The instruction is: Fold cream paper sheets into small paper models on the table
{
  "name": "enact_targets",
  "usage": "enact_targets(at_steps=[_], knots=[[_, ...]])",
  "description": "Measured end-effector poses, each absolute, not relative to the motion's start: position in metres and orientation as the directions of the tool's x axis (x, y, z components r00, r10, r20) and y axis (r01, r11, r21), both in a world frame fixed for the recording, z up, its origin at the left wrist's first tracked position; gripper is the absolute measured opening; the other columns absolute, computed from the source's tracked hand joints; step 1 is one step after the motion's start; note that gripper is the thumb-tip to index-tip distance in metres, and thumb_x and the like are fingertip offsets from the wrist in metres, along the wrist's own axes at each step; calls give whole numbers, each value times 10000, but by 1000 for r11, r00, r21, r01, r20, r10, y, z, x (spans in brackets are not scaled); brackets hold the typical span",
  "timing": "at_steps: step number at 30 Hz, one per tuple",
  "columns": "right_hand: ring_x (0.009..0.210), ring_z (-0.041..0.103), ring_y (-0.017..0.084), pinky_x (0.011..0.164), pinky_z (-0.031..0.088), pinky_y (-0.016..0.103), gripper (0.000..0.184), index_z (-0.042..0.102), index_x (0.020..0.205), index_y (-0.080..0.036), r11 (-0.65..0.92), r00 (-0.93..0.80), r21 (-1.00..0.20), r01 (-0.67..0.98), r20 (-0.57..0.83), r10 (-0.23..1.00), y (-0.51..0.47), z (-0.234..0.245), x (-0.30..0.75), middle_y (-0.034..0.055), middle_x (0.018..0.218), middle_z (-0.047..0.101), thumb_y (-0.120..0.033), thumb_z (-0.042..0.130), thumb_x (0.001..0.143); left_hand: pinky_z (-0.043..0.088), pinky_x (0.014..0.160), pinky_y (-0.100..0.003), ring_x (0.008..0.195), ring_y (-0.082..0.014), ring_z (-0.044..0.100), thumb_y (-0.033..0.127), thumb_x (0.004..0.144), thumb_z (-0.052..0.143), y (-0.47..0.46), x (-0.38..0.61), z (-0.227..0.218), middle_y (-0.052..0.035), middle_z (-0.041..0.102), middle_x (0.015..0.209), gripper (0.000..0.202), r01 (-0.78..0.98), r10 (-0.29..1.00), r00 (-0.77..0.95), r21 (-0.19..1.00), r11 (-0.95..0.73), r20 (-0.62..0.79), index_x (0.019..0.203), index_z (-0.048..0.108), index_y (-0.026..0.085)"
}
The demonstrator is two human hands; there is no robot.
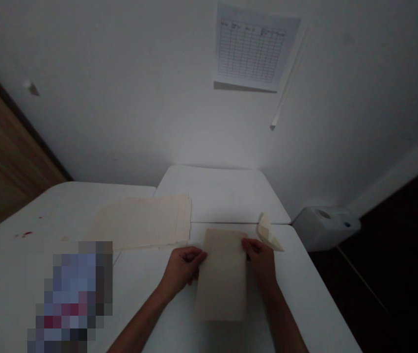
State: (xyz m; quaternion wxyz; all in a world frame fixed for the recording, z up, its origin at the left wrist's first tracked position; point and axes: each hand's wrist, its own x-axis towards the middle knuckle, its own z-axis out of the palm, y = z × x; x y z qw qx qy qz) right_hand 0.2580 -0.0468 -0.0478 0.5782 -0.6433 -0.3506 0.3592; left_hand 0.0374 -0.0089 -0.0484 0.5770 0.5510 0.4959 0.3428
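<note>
A plain beige sheet of paper [222, 279], taller than it is wide, is held between my two hands over the white table. My left hand [184, 267] pinches its left edge between thumb and fingers. On the opposite side, my right hand [261, 257] grips the edge close to the upper right corner. Just beyond my right hand lies a folded paper piece [268, 233] in the same beige colour, with pointed ends. A stack of beige sheets [143, 220] rests to the left, its edges slightly uneven.
The white table [223, 193] stands against a wall bearing a printed chart [251, 51]. A pixelated patch [71, 294] covers something at the lower left. Red marks [27, 234] dot the left tabletop. A whitish plastic container [325, 228] sits past the right edge.
</note>
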Motion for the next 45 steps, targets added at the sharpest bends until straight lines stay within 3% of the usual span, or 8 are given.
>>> enact_targets(at_steps=[5, 13, 19, 28, 34, 45], knots=[[677, 659, 219, 611, 526, 312, 524, 743, 899, -116, -112, 421, -992, -56, -125, 898, -46, -54, 258, 99, 797, 731, -578, 718, 654, 263, 287, -176, 283, -68, 362, 536, 703, 669, -8, 37, -51, 38, 514, 403, 399, 104, 957, 244, 985, 137, -159, 695, 670, 137], [670, 665, 219, 607, 532, 314, 524, 745, 880, -116, -141, 360, -987, -73, -158, 920, -47, -57, 258, 95, 780, 731, -582, 731, 641, 244, 288, -173, 291, -62, 351, 552, 695, 685, -6, 37, -56, 47, 501, 405, 416, 47, 974, 185, 991, 125, -132, 680, 662, 137], [634, 654, 211, 597, 523, 307, 457, 754, 825, -118, -108, 424, -994, 2, -97, 900, -46, -58, 259, 93, 737, 730, -541, 741, 652, 261, 291, -175, 285, -72, 371, 565, 720, 654, -5, 34, -54, 36, 508, 393, 435, 86, 941, 298, 986, 140, -159, 713, 666, 130], [633, 661, 236, 541, 529, 312, 502, 765, 783, -132, -43, 550, -998, 44, -12, 835, -47, -48, 258, 107, 726, 728, -599, 744, 601, 278, 301, -183, 282, -80, 382, 584, 727, 627, -8, 34, -43, 20, 520, 389, 461, 209, 900, 374, 966, 152, -223, 698, 674, 127], [649, 661, 219, 584, 538, 321, 482, 752, 860, -124, -71, 416, -994, -82, -99, 904, -45, -55, 259, 93, 763, 728, -563, 729, 660, 260, 301, -182, 283, -78, 373, 598, 718, 631, -8, 34, -44, 28, 499, 378, 470, 140, 929, 327, 981, 132, -172, 699, 678, 131], [615, 651, 209, 587, 532, 317, 450, 754, 794, -127, -59, 439, -997, 57, -28, 898, -47, -54, 261, 92, 712, 722, -559, 721, 673, 259, 304, -179, 295, -75, 375, 588, 710, 652, -7, 34, -50, 25, 507, 394, 465, 109, 938, 306, 985, 134, -162, 708, 687, 125]])
